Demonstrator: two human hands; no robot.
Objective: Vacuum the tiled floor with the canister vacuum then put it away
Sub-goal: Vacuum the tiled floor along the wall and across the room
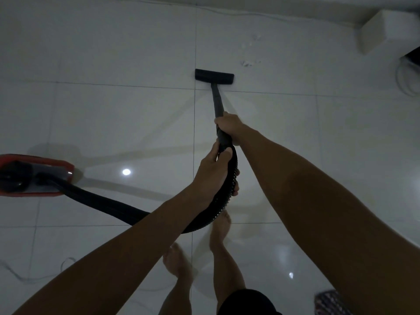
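Two hands are on the vacuum, both arms stretched forward and down from my viewpoint. My right hand (228,127) is wrapped tight round the black wand (217,103) at its upper end, knuckles up, with the forearm running back to the lower right corner. My left hand (213,171) sits just behind it, fingers curled round the spot where the wand's cuff meets the ribbed black hose (227,189), thumb pressed on top. The two hands are close but not touching.

From the right hand the wand slopes forward to the flat black floor nozzle (214,76), which rests on the pale glossy tiled floor (113,53) just past a grout line and right beside a crossing of two lines. A few pale scraps of debris (248,62) lie on the tile just beyond the nozzle to its right.

The hose loops down from my left hand, passes under the left forearm and runs left along the floor to the red and black canister (29,176), which sits at the left edge, partly cut off. My bare feet (177,262) stand below the hands, straddling a grout line. A white box (386,30) sits against the wall at top right, with thin cables (406,80) looping near it. Another thin cord (66,263) trails over the tiles at lower left. A patterned fabric item (329,303) shows at the bottom right; I cannot tell what it is.
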